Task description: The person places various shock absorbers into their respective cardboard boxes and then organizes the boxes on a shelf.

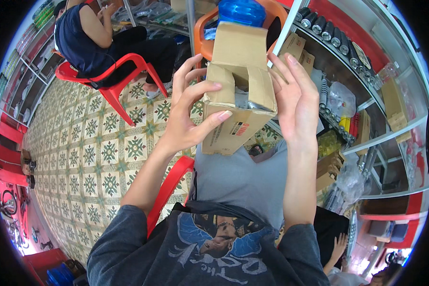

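Above my lap a brown cardboard box (238, 125) is held up with its top open. Its long lid flap (239, 44) stands up at the far side, and two small side flaps fold partly over the opening. Inside, a greyish thing (243, 99) shows in the gap; its kind I cannot make out. My left hand (191, 107) grips the box's left side, thumb on the near face and a finger on the left flap. My right hand (295, 97) is at the right side, fingers stretched out and apart, the palm beside or against the cardboard.
To the right, a shelf (362, 148) carries a row of dark shock absorbers (336, 38), boxes and plastic bags. A person sits on a red chair (114, 78) at the far left. Ahead stands an orange chair (205, 35) with a blue water jug (242, 12). Another person's hand (339, 245) shows lower right.
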`<state>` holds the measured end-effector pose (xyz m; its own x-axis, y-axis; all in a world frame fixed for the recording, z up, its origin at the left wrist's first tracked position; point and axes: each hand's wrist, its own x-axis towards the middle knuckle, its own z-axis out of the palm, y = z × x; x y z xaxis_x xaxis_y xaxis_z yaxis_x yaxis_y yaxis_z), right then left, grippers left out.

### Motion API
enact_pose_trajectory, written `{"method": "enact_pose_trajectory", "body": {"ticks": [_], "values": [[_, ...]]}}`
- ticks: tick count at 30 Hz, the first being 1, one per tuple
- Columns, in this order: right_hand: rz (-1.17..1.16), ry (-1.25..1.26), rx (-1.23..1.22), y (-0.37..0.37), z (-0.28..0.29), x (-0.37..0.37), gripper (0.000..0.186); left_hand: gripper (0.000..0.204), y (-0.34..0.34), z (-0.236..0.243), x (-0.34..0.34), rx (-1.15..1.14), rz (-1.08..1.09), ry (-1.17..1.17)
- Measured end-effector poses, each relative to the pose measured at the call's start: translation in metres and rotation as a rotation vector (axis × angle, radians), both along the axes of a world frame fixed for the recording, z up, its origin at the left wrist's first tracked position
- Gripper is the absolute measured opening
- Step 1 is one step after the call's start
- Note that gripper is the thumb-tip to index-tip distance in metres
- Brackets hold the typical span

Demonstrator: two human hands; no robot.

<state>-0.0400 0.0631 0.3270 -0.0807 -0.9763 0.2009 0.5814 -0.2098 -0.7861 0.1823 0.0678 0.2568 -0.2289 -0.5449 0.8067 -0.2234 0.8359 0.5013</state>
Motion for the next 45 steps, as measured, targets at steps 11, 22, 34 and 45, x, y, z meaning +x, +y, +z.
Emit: {"method": "enact_pose_trajectory", "body": {"ticks": [11, 22, 34, 45], "values": [[0.02, 0.622, -0.494, 0.009, -0.008, -0.014, 0.026, 0.066, -0.005, -0.009, -0.005, 0.108, -0.141, 0.181], [-0.186, 0.837, -0.659, 0.009, -0.008, -0.008, 0.025, 0.073, -0.007, -0.015, -0.001, 0.126, -0.142, 0.186], [-0.155, 0.955, -0.779, 0.01, -0.01, -0.012, 0.018, 0.086, -0.007, -0.01, 0.0, 0.047, -0.115, 0.163], [-0.158, 1.022, -0.86, 0.015, -0.016, -0.013, 0.019, 0.042, -0.009, 0.01, 0.004, -0.12, -0.094, 0.115]]}}
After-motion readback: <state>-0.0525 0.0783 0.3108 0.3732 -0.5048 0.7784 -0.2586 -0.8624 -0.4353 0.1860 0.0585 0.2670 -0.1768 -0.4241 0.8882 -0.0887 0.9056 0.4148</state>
